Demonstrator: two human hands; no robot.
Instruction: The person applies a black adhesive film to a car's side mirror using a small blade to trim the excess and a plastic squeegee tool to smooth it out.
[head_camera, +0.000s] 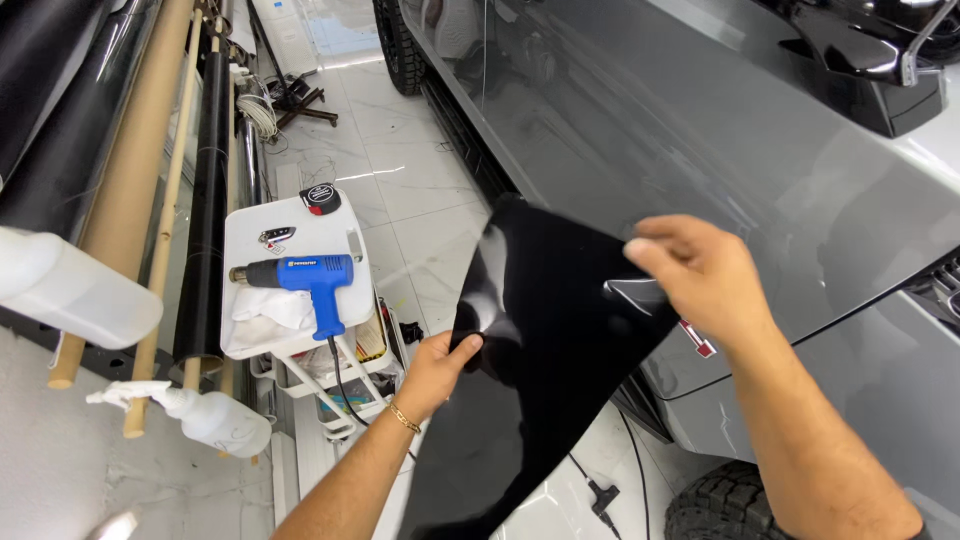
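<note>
**Black film sheet held up beside a grey vehicle**

The floor is pale, glossy marble-look tile, running from the top centre of the frame down to the bottom. A grey vehicle fills the upper right, its knobbly tyre at the lower right. At centre left stands a white cart carrying a blue heat gun and a white cloth. Rolls of film on cardboard tubes lean along the left edge, with a spray bottle at lower left.

The black film sheet hangs in the centre of the frame, glossy, curling, mirroring the lights. The left hand pinches its left edge between thumb and fingers. The right hand grasps its upper right corner, close to the vehicle's panel.
</note>
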